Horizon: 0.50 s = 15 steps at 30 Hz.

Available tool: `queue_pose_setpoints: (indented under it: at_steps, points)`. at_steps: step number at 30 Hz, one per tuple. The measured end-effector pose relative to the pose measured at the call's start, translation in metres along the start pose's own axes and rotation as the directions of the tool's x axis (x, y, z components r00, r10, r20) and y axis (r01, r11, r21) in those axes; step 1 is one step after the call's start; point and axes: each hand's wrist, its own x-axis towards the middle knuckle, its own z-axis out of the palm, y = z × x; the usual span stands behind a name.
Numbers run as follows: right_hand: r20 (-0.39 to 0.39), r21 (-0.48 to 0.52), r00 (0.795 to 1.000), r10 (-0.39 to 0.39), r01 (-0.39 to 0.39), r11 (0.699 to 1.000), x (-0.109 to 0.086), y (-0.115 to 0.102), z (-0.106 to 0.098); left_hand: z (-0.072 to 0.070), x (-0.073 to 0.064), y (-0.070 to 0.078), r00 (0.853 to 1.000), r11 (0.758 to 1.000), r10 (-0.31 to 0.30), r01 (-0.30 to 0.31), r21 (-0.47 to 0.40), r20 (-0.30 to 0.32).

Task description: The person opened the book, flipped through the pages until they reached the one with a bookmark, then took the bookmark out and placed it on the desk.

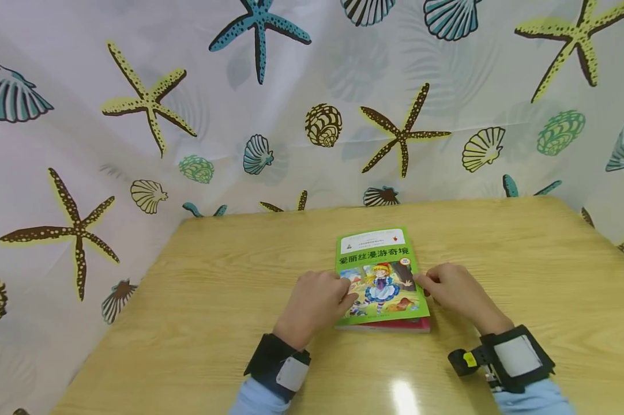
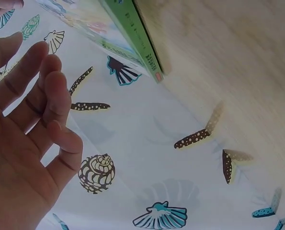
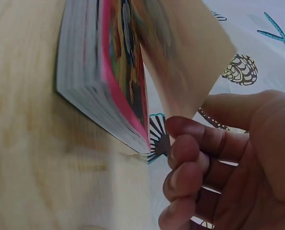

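A green book with a cartoon of a blond child on its cover lies on the wooden table. My right hand pinches the front cover between thumb and index finger at its right edge, bending it up from the pages. Beneath the raised cover a pink-edged page tops the thick page block. Fingers loosely bent, my left hand hovers at the book's left side, overlapping the cover in the head view. The left wrist view shows that hand holding nothing, beside the green spine.
The pale wooden table spreads out around the book. Behind and to the sides hangs a white cloth printed with starfish and shells. Each wrist wears a black strap, and a small camera juts from the right one.
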Motion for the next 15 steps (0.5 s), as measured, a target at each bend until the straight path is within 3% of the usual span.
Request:
queue_pose_setpoints:
  at_steps: [6, 10, 15]
  points:
    - [0.008, 0.105, 1.0, 0.018, -0.018, 0.994, -0.013, -0.002, 0.012, 0.002, -0.016, 0.004, 0.999, 1.0, -0.02, 0.019, 0.019, 0.041]
    - [-0.039, 0.107, 0.999, 0.01, -0.006, 0.994, -0.016, -0.004, 0.014, 0.004, -0.023, 0.01, 0.998, 0.999, -0.034, 0.035, -0.012, 0.058]
    - [-0.103, 0.091, 0.995, -0.013, 0.022, 0.996, -0.016, -0.01, 0.011, 0.005, -0.024, 0.015, 0.998, 0.998, -0.056, 0.057, -0.033, 0.028]
